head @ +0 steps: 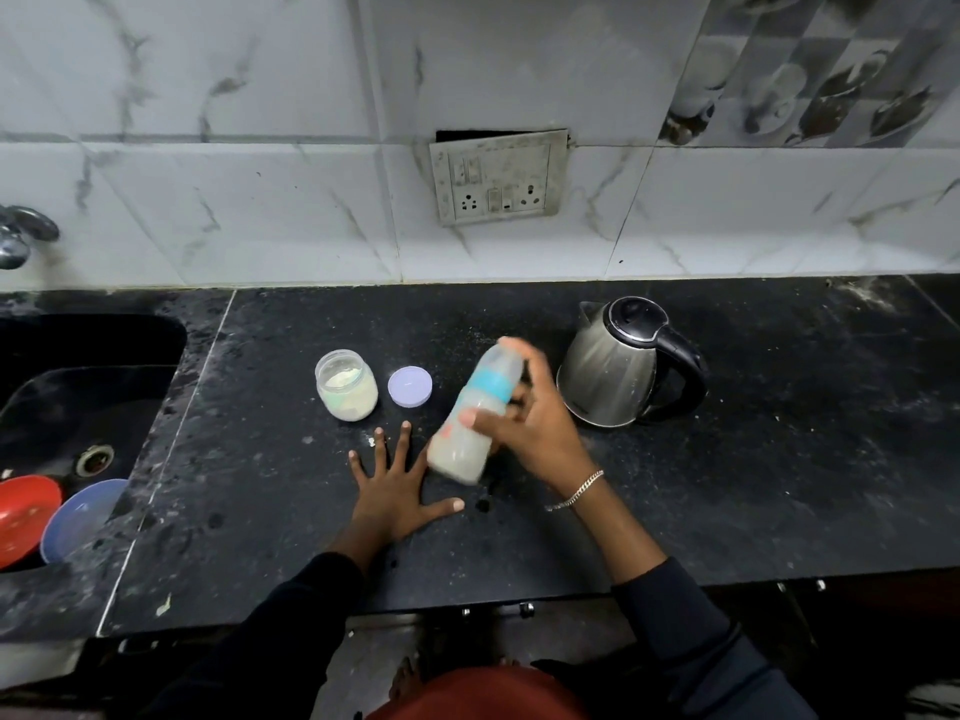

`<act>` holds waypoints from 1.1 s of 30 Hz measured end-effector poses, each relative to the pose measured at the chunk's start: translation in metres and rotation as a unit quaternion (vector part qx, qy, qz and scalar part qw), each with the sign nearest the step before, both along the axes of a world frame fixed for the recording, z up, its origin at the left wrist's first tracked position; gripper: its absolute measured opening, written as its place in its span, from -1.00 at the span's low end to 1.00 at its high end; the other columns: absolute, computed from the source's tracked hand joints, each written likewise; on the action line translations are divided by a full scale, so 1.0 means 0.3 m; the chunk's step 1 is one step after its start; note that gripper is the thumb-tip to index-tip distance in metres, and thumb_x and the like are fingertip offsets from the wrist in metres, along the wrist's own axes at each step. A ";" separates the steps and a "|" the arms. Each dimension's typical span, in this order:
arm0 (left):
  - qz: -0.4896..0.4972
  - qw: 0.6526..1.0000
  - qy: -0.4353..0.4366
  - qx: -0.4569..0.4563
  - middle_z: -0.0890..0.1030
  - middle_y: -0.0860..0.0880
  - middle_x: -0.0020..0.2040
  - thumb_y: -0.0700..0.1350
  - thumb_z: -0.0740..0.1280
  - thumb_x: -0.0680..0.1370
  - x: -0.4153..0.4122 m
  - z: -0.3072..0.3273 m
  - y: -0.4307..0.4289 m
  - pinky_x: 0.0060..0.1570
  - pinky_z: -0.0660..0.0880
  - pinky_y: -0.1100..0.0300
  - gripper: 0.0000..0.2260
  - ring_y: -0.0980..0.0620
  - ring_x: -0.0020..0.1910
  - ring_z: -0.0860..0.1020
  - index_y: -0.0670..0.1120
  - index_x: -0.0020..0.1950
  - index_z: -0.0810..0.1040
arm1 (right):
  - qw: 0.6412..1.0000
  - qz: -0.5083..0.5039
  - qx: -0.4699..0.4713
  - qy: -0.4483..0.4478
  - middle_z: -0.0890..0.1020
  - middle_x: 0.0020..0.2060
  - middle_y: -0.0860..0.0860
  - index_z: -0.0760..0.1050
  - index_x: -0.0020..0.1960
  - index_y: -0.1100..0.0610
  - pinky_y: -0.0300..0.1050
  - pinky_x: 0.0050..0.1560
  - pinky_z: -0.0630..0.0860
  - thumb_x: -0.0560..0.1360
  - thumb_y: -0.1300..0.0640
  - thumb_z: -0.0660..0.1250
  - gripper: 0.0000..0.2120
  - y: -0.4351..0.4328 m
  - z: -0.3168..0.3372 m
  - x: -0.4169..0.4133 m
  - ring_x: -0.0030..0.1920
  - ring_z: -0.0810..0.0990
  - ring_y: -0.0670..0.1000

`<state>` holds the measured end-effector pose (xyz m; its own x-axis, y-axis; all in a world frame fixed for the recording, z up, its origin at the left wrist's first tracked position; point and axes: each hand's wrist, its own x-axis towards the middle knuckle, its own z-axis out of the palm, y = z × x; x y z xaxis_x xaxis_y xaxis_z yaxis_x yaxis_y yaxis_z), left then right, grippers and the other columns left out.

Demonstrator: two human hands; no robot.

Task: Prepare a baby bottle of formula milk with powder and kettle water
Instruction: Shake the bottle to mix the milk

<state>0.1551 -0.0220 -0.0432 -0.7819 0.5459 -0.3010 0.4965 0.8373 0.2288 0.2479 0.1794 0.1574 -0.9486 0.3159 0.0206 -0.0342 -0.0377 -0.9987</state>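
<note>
R hand [530, 428] grips bottle [472, 418] at mid-body, thumb across front, fingers curled behind. Bottle is tilted, top leaning away to the right, blurred; teal collar on, milky liquid in lower part. It is just above counter [779, 459], between lid [410, 386] and kettle [613, 371]. L hand [392, 491] is flat on counter, fingers spread, holding nothing. Open jar [347, 385] w/ powder stands just left of lid. Sink [78, 397] at far left holds red bowl [23, 517] and blue bowl [78, 517].
</note>
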 end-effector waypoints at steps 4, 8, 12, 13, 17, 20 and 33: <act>-0.004 1.000 0.002 -0.008 -0.30 -0.05 0.75 0.76 0.02 0.35 -0.006 0.004 0.006 0.49 -0.28 -0.59 0.05 -0.34 0.68 -0.33 0.34 0.65 -0.37 | 0.994 -0.086 -0.062 0.036 0.58 0.19 0.07 0.26 0.49 -0.03 -0.03 -0.01 0.66 0.38 0.21 0.59 -0.19 0.011 0.005 0.001 0.03 0.67 -0.07; 0.000 1.000 0.003 -0.007 -0.29 -0.06 0.75 0.78 -0.02 0.30 -0.006 -0.002 0.002 0.48 -0.28 -0.60 0.09 -0.35 0.68 -0.33 0.31 0.65 -0.37 | 1.000 0.028 0.003 -0.001 0.61 0.17 0.01 0.28 0.48 -0.01 -0.06 0.00 0.65 0.35 0.26 0.62 -0.17 0.019 0.009 0.013 0.04 0.67 -0.06; -0.003 1.000 -0.004 -0.017 -0.32 -0.05 0.74 0.76 0.01 0.34 -0.009 0.008 0.008 0.49 -0.30 -0.59 0.07 -0.33 0.67 -0.37 0.32 0.68 -0.31 | 0.992 -0.096 -0.074 0.041 0.58 0.21 0.02 0.25 0.50 0.01 -0.01 0.04 0.64 0.38 0.22 0.58 -0.19 0.028 0.010 0.005 0.06 0.65 -0.05; -0.003 1.000 -0.005 -0.018 -0.33 -0.05 0.74 0.76 0.02 0.34 -0.007 0.010 0.006 0.49 -0.31 -0.59 0.07 -0.33 0.67 -0.38 0.31 0.68 -0.33 | 0.995 -0.074 -0.060 0.033 0.57 0.22 0.05 0.25 0.50 -0.01 0.00 0.06 0.64 0.37 0.23 0.58 -0.18 0.027 0.013 0.004 0.06 0.65 -0.05; -0.001 1.000 -0.004 -0.020 -0.33 -0.05 0.74 0.77 0.01 0.33 -0.006 0.011 0.004 0.49 -0.30 -0.59 0.06 -0.33 0.67 -0.38 0.34 0.60 -0.44 | 0.998 -0.039 -0.037 0.023 0.60 0.21 0.06 0.31 0.49 0.00 -0.04 0.03 0.65 0.35 0.27 0.59 -0.19 0.025 0.009 0.007 0.05 0.68 -0.03; -0.003 1.000 -0.005 -0.023 -0.34 -0.05 0.73 0.76 0.02 0.34 -0.005 0.015 0.006 0.49 -0.31 -0.59 0.06 -0.33 0.67 -0.39 0.32 0.68 -0.30 | 0.996 -0.061 -0.065 0.017 0.58 0.21 0.04 0.26 0.51 0.00 0.00 0.05 0.66 0.37 0.27 0.59 -0.17 0.034 0.015 0.004 0.08 0.66 -0.01; 0.001 1.000 -0.005 -0.018 -0.34 -0.05 0.74 0.76 0.04 0.35 -0.005 0.017 0.006 0.49 -0.32 -0.57 0.05 -0.33 0.67 -0.38 0.34 0.68 -0.30 | 0.999 -0.029 0.003 0.019 0.55 0.31 0.05 0.28 0.51 -0.14 -0.06 0.14 0.65 0.34 0.34 0.64 -0.08 0.058 0.002 0.017 0.15 0.65 0.00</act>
<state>0.1534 -0.0202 -0.0380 -0.7803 0.5325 -0.3280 0.4923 0.8464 0.2031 0.2530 0.1968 0.1580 -0.9273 0.3699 0.0580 -0.0741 -0.0294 -0.9968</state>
